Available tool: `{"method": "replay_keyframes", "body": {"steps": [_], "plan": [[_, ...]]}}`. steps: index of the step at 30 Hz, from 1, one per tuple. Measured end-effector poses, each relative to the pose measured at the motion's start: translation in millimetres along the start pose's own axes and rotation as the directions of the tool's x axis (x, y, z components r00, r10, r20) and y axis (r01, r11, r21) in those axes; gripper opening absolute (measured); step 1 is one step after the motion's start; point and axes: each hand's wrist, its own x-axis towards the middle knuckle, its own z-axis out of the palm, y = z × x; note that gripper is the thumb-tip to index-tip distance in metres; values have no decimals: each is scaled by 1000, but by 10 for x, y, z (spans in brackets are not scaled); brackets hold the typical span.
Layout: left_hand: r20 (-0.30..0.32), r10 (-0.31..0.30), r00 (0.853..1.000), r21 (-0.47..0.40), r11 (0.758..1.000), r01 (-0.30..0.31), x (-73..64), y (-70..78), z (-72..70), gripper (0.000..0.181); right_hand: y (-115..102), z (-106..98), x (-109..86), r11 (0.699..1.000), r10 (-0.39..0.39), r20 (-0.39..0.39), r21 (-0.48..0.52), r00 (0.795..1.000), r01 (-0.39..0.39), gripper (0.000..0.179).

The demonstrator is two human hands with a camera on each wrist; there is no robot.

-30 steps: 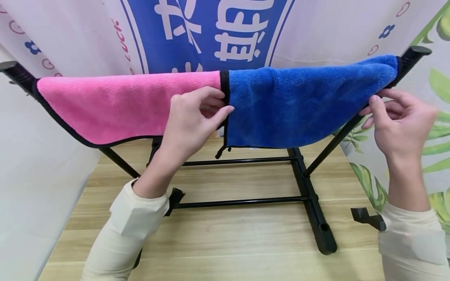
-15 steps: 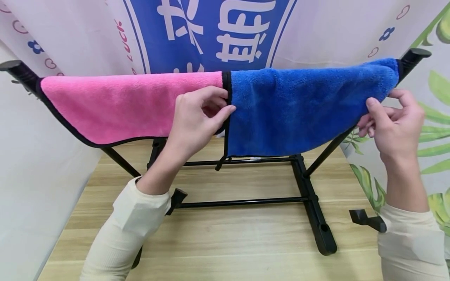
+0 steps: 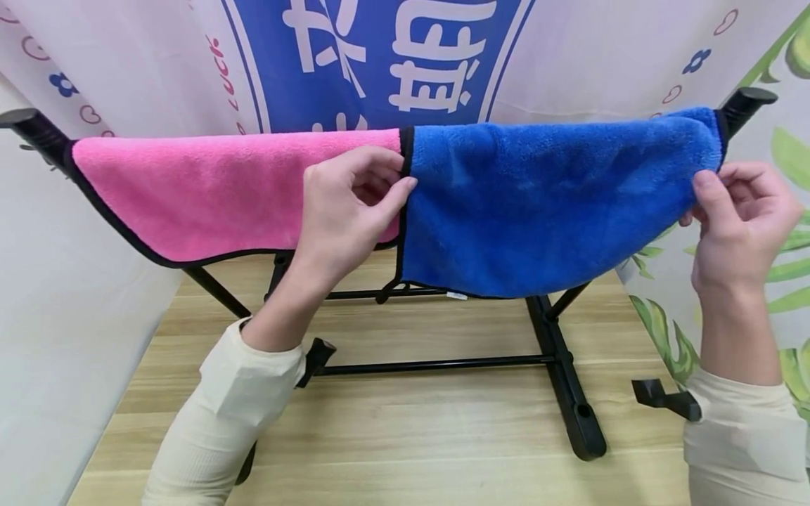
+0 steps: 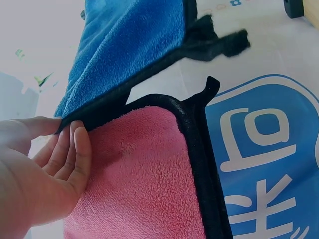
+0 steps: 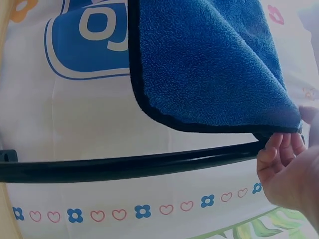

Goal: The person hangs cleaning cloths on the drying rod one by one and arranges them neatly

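A pink towel [image 3: 190,190] and a blue towel [image 3: 544,204], both fluffy with black edging, hang side by side over the top of a black rack. My left hand [image 3: 354,204] pinches the blue towel's left edge between thumb and fingers, where it meets the pink one; the left wrist view shows the thumb on the black edging [image 4: 107,102]. At the far right, my right hand [image 3: 747,225] pinches the blue towel's right edge close below the rack's end. In the right wrist view, the fingertips [image 5: 286,142] hold the lower black border. The rack's top bar is hidden beneath the towels.
The black rack [image 3: 563,379] stands on a wooden table [image 3: 430,436], with slanted posts and two low crossbars [image 3: 436,365]. A printed curtain [image 3: 582,56] hangs behind. Black brackets [image 3: 664,400] stick out near both wrists.
My right hand dipped left, then moved back right along the blue towel's edge. The blue towel's lower hem hangs lower and is spread wider. My left hand stays almost in place.
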Motion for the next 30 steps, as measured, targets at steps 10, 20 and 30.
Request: {"method": "replay_keyframes", "body": {"steps": [10, 20, 30], "plan": [[-75, 60, 995, -49, 997, -64, 46, 27, 23, 18, -82, 120, 40, 999, -41, -158, -4, 987, 41, 22], [-137, 108, 985, -73, 990, -119, 116, 112, 86, 18, -182, 219, 204, 973, -46, -224, -229, 973, -7, 17], [-130, 172, 977, 32, 985, -169, 159, 114, 168, 19, -164, 284, 330, 983, -8, -209, -182, 978, -31, 18]]}}
